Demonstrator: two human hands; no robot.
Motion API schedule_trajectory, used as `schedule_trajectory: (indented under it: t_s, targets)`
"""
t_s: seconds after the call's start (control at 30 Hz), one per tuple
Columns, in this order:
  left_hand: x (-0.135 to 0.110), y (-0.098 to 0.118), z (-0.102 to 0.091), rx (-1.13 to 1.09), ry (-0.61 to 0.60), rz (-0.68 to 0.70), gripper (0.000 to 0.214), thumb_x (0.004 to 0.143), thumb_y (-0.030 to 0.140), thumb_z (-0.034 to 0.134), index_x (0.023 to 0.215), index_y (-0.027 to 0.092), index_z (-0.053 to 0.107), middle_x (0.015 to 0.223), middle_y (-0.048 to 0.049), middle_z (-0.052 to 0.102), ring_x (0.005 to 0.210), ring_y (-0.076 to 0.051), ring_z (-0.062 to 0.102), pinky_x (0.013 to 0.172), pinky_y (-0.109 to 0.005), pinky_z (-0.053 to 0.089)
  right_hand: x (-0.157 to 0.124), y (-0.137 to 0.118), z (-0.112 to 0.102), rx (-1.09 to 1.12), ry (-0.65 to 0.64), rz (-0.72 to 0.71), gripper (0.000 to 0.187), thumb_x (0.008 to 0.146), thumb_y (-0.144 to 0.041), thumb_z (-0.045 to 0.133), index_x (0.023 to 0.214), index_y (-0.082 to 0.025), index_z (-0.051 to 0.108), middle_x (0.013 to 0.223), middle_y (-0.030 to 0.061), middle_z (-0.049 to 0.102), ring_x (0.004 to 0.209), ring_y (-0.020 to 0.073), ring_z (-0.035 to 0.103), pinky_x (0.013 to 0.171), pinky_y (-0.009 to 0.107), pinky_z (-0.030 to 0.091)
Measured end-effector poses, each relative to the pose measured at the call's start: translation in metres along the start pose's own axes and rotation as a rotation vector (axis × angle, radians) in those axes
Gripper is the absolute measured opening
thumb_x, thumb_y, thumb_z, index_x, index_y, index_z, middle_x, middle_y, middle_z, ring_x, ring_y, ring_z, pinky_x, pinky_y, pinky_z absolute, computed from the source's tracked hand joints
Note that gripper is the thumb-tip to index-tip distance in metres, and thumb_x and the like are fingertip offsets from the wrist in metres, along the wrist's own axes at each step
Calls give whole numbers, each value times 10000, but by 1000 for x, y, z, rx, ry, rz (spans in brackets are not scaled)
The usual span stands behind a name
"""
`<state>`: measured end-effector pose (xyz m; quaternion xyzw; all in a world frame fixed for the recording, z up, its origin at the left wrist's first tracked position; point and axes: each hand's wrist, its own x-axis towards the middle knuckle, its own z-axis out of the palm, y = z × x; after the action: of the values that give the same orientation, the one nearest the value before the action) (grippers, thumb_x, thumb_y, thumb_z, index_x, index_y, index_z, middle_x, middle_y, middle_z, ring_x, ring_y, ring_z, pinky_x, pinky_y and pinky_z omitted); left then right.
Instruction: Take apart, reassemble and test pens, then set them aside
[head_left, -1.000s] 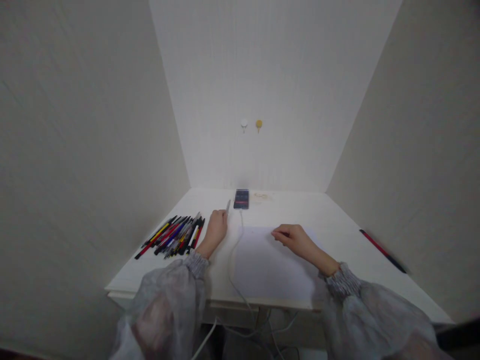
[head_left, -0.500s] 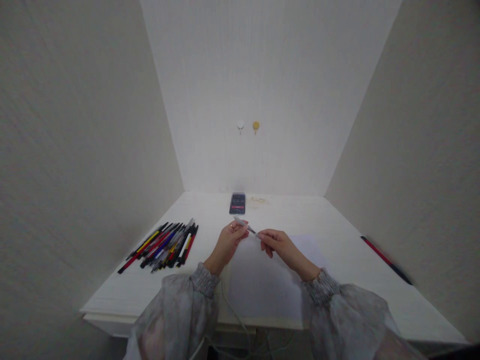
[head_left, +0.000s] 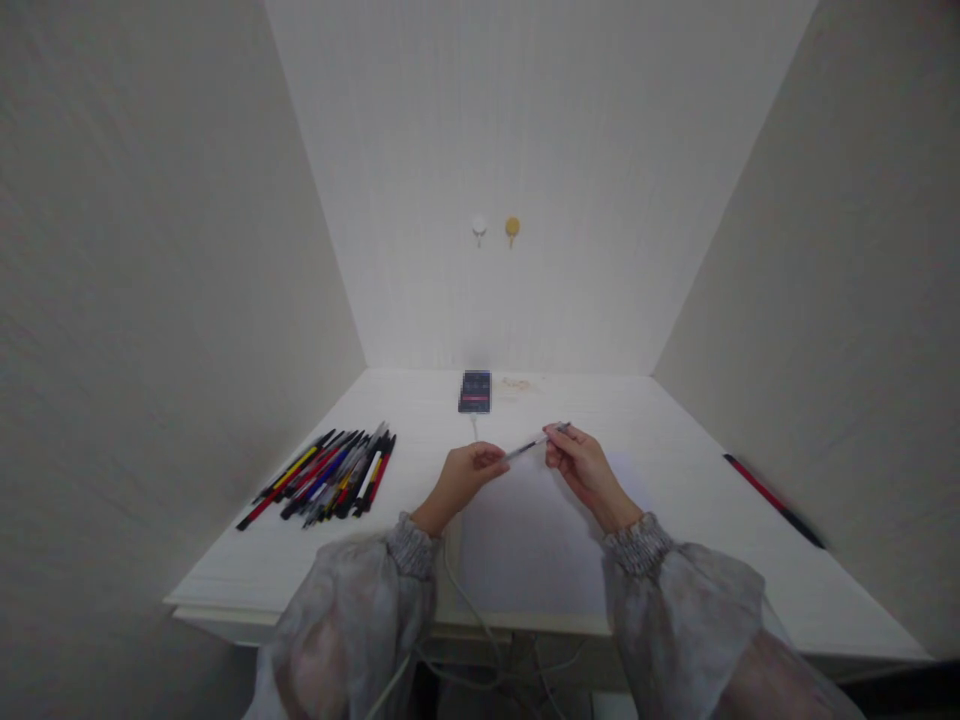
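Observation:
A slim clear pen with a dark middle (head_left: 528, 446) spans the gap between my two hands, above a sheet of white paper (head_left: 532, 550). Thumb and fingers of my left hand (head_left: 466, 478) pinch its lower left end. My right hand (head_left: 589, 472) grips it near the upper right end, with a grey tip poking out past the fingers. Whether the part in my right hand is a separate cap, I cannot tell.
To the left lies a pile of several pens (head_left: 337, 475) in mixed colours. One red and black pen (head_left: 772, 500) rests by the right wall. A phone (head_left: 475, 391) with a white cable lies at the back. Two hooks (head_left: 512, 228) are on the back wall.
The pen's slant has flipped: its right end is now the higher one. My right hand has risen and moved slightly right. The whole scene sits a little higher in view.

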<state>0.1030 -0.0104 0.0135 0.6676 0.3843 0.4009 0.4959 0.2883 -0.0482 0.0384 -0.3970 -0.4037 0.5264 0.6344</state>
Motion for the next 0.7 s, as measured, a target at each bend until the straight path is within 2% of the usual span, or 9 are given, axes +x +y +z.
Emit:
schedule_trajectory:
  t_s: [0.13, 0.33, 0.5, 0.7]
  targets:
    - [-3, -7, 7, 98, -63, 25, 317, 545, 369, 696, 760, 150, 616, 695, -21, 632, 618, -116, 552, 609, -236, 428, 1, 7, 6, 9, 14, 7, 246, 633, -364, 658, 751, -159, 588, 520, -51, 475, 426, 56, 412, 426, 200, 329]
    - [-3, -11, 13, 88, -131, -66, 337, 494, 388, 717, 677, 133, 593, 573, 8, 585, 517, -91, 506, 510, -208, 385, 1, 17, 11, -93, -24, 53, 288, 623, -410, 649, 731, -145, 612, 506, -29, 505, 471, 84, 449, 464, 220, 353]
    - [-3, -9, 14, -49, -223, -175, 325, 497, 377, 718, 639, 115, 588, 538, -7, 592, 471, -84, 505, 492, -209, 391, 2, 19, 8, -129, -13, 73, 278, 599, -403, 668, 668, -137, 620, 495, -18, 524, 469, 89, 453, 483, 232, 361]
    - [-7, -1, 13, -141, -329, -213, 297, 580, 383, 670, 664, 102, 621, 605, -48, 637, 497, -85, 531, 523, -212, 419, 2, 21, 7, -115, -31, 68, 262, 593, -385, 671, 667, -136, 635, 495, -23, 520, 462, 79, 433, 472, 224, 328]
